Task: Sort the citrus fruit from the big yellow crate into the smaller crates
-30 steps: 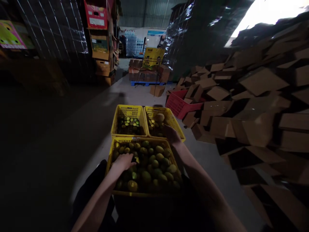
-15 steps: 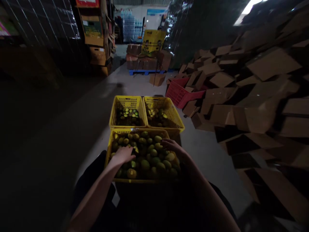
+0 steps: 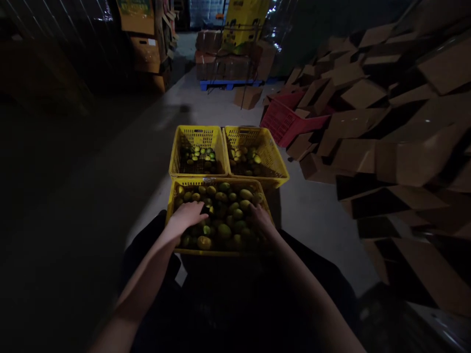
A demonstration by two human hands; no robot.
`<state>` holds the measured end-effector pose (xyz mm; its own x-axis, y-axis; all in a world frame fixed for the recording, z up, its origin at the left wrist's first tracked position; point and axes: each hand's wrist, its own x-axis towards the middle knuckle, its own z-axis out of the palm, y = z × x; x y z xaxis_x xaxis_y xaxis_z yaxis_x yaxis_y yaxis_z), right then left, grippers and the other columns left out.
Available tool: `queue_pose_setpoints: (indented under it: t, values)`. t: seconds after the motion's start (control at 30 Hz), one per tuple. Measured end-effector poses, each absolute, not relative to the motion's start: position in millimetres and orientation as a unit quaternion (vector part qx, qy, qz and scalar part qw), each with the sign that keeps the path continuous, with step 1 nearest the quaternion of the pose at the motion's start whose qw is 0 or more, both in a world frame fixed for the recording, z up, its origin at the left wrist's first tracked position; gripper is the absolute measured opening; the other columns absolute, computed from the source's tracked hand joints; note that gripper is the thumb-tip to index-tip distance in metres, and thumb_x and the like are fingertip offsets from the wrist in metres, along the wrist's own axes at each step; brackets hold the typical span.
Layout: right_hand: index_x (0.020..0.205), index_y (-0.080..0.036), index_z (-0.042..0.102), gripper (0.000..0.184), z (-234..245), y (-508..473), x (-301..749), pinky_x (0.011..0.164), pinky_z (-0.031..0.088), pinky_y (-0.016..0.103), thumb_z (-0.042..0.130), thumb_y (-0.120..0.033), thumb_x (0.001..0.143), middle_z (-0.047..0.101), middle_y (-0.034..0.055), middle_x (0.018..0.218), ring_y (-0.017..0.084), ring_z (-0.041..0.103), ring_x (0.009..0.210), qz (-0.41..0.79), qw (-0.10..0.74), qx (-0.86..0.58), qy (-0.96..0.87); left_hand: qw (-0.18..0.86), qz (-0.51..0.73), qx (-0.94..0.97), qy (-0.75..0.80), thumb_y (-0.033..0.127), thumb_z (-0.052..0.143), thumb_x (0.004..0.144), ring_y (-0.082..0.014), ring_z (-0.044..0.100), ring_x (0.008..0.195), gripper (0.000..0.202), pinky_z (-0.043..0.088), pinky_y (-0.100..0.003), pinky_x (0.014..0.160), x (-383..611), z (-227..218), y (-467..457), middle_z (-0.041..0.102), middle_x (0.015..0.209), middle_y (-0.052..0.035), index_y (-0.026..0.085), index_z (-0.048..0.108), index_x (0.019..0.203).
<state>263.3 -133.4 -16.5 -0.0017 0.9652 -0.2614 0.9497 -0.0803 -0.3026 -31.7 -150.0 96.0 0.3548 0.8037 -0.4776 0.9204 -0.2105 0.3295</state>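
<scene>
A yellow plastic crate (image 3: 172, 189) full of green and yellow citrus fruit (image 3: 224, 215) stands on the floor right in front of me. My left hand (image 3: 187, 215) lies on the fruit at the crate's left side, fingers curved down over it. My right hand (image 3: 259, 215) rests among the fruit at the right side, its fingers bent into the pile and partly hidden. Behind this crate stand two more yellow crates side by side: the left one (image 3: 198, 135) and the right one (image 3: 272, 157), each with a shallow layer of fruit.
A large heap of flattened and folded cardboard boxes (image 3: 386, 122) fills the right side. A red crate (image 3: 283, 122) lies tipped at its edge. Stacked cartons on a blue pallet (image 3: 228, 63) stand at the back. Dark shelving with boxes (image 3: 143, 44) is at the left. Grey concrete floor (image 3: 128, 162) surrounds the crates.
My right hand came back from the far right crate, where it was by a fruit, and now rests on the near crate's pile. The left hand stayed on the fruit. The view tilted down.
</scene>
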Motion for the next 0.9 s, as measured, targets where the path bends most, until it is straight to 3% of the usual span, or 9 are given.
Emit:
queue_pose_setpoints:
  t: [0.1,0.2,0.3,0.37,0.43,0.57,0.67,0.73,0.9]
  values:
    - [0.107,-0.013,0.063,0.038,-7,-133,256,0.070,0.044,0.033,0.066,-0.014,0.069,0.064,0.0173,0.105,0.030,0.064,0.089,0.203,0.024,-0.710,-0.674,0.297,-0.097,0.757,0.574,0.042,0.051,0.090,-0.0363,0.055,0.120,0.045,0.042,-0.039,0.096,-38,100,-150,0.060,0.127,-0.0204,0.014,0.056,0.124]
    - [0.109,-0.016,0.063,0.040,15,-134,242,0.076,0.046,0.033,0.070,-0.025,0.071,0.066,0.0128,0.104,0.029,0.063,0.095,0.220,0.066,-0.681,-0.696,0.340,-0.028,0.723,0.601,0.040,0.058,0.087,-0.0368,0.052,0.124,0.043,0.038,-0.041,0.102,-36,103,-149,0.059,0.130,-0.0193,0.015,0.058,0.121]
    - [0.109,-0.020,0.063,0.040,50,-145,216,0.078,0.048,0.032,0.071,-0.033,0.073,0.069,0.0058,0.094,0.025,0.064,0.088,0.302,0.238,-0.581,-0.718,0.480,0.169,0.611,0.607,0.040,0.053,0.090,-0.0317,0.050,0.128,0.036,0.039,-0.039,0.104,-16,106,-149,0.059,0.133,-0.0128,0.018,0.061,0.117]
    - [0.111,-0.021,0.063,0.040,75,-155,197,0.077,0.049,0.033,0.069,-0.038,0.076,0.070,0.0050,0.096,0.024,0.064,0.086,0.342,0.360,-0.507,-0.704,0.649,0.289,0.429,0.558,0.040,0.042,0.094,-0.0270,0.057,0.118,0.035,0.048,-0.036,0.095,2,108,-152,0.064,0.123,-0.0100,0.018,0.062,0.113]
    - [0.111,-0.023,0.064,0.040,96,-163,183,0.080,0.050,0.034,0.071,-0.038,0.075,0.071,0.0048,0.099,0.023,0.064,0.088,0.344,0.413,-0.461,-0.706,0.787,0.339,0.205,0.473,0.036,0.037,0.096,-0.0231,0.066,0.098,0.036,0.054,-0.032,0.079,17,108,-155,0.069,0.103,-0.0100,0.014,0.063,0.105]
    - [0.111,-0.021,0.066,0.034,103,-158,184,0.083,0.051,0.035,0.061,-0.041,0.084,0.071,0.0078,0.105,0.022,0.065,0.091,0.261,0.439,-0.495,-0.703,0.813,0.403,-0.029,0.418,0.023,0.038,0.092,-0.0151,0.064,0.069,0.027,0.048,-0.017,0.050,23,110,-157,0.064,0.071,-0.0066,0.010,0.062,0.091]
    - [0.113,-0.016,0.063,0.036,70,-142,199,0.076,0.052,0.033,0.044,-0.041,0.093,0.071,0.0101,0.102,0.021,0.067,0.086,0.224,0.346,-0.607,-0.680,0.788,0.444,-0.096,0.416,0.025,0.038,0.091,-0.0139,0.061,0.062,0.027,0.044,-0.015,0.042,12,114,-151,0.061,0.067,-0.0068,0.011,0.061,0.089]
    - [0.116,-0.014,0.061,0.036,37,-134,202,0.083,0.050,0.032,0.038,-0.033,0.096,0.070,0.0111,0.107,0.021,0.065,0.096,0.180,0.156,-0.666,-0.707,0.778,0.476,-0.123,0.391,0.026,0.040,0.089,-0.0141,0.061,0.063,0.025,0.047,-0.015,0.043,4,120,-146,0.063,0.070,-0.0082,0.011,0.060,0.089]
    - [0.102,-0.011,0.067,0.026,-39,-129,182,0.094,0.041,0.042,0.060,-0.028,0.083,0.069,0.0181,0.111,0.031,0.059,0.110,0.174,0.007,-0.676,-0.716,0.776,0.523,-0.128,0.329,0.025,0.044,0.087,-0.0153,0.062,0.068,0.022,0.053,-0.017,0.049,-14,132,-140,0.064,0.075,-0.0094,0.011,0.061,0.092]
